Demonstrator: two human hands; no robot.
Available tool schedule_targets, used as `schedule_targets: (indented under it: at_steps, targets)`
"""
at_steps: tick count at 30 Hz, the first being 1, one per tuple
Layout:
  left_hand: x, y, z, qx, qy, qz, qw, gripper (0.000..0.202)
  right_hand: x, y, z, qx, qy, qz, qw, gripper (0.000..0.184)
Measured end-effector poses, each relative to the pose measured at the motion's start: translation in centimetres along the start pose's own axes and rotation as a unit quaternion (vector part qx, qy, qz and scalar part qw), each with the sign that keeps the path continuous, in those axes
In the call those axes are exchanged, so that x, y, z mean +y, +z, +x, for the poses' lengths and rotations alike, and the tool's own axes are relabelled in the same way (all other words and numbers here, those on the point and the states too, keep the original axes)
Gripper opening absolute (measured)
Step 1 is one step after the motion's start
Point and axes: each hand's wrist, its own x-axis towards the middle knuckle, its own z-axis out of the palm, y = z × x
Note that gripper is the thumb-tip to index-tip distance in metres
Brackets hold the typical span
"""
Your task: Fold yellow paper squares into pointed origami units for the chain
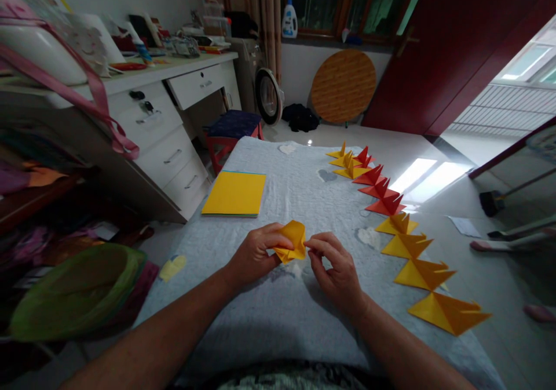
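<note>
A small folded piece of yellow paper (297,237) is held above the cloth, its creased flaps partly spread. My left hand (259,251) pinches its left side between thumb and fingers. On the opposite side, my right hand (333,265) has its fingers curled in, with the fingertips pinched at the paper's right edge. A stack of square paper (234,194), yellow on top, lies beyond my left hand. To the right runs a row of folded paper cranes, some yellow (449,312) and some red (386,203), with pointed tips upward.
A pale blue cloth with heart shapes (286,172) covers the surface under my hands. Left stand a white desk (152,117) and a green-rimmed basket (78,291). Beyond are a stool (234,124), an open-doored washing machine (249,59) and a round wooden board (343,86).
</note>
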Motion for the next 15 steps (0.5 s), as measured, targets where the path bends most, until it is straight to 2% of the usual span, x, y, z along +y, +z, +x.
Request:
schedule_targets:
  at_steps: [9, 15]
  targets:
    - [0.17, 0.04, -0.03, 0.003, -0.011, -0.002, 1.000, 0.007, 0.31, 0.24, -0.26, -0.005, -0.017, -0.004, 1.000, 0.037]
    - [0.32, 0.22, 0.09, 0.013, -0.079, -0.010, 0.997, 0.042, 0.36, 0.22, -0.39, -0.005, -0.025, -0.003, 1.000, 0.042]
